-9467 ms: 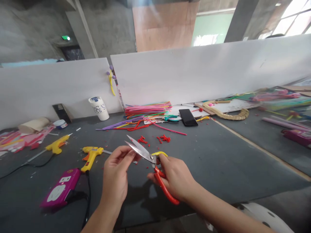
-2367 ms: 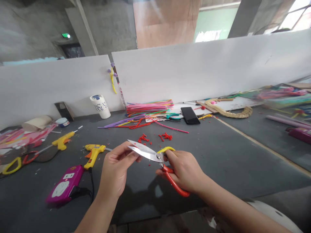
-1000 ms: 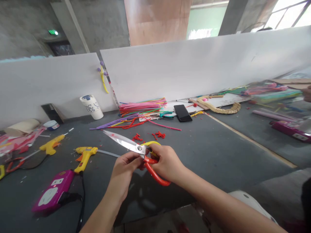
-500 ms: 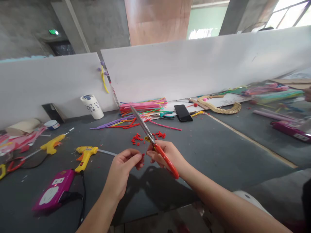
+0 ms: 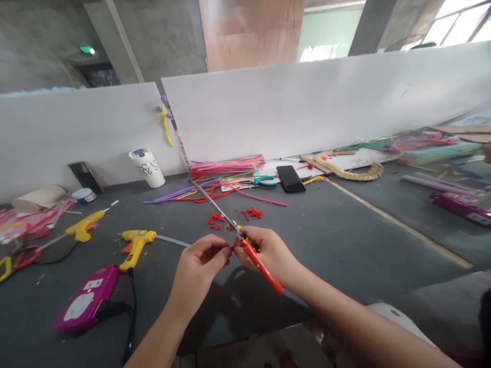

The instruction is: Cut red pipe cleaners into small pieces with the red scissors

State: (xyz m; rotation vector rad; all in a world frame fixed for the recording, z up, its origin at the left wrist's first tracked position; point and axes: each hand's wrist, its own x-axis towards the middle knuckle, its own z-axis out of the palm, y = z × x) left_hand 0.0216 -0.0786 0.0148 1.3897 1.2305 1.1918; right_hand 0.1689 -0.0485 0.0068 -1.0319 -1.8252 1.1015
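Note:
My right hand (image 5: 268, 253) grips a pair of scissors (image 5: 245, 245) with red and yellow handles; the closed steel blades point away and to the left. My left hand (image 5: 199, 268) is pinched shut on a small red piece (image 5: 231, 248) right at the scissors' pivot, touching my right fingertips. Small red cut bits (image 5: 253, 212) lie scattered on the grey table (image 5: 345, 240) just beyond both hands.
Two yellow glue guns (image 5: 136, 245) (image 5: 82, 229) and a magenta power strip (image 5: 86, 304) lie at left. A pile of coloured pipe cleaners (image 5: 226, 171), teal scissors (image 5: 263, 181), a black phone (image 5: 290, 178) and a white cup (image 5: 148, 167) sit by the white partition (image 5: 307, 107).
The scissors' blades closed and swung from pointing left to pointing away. My left hand moved off the blade to the pivot, pinching a red piece.

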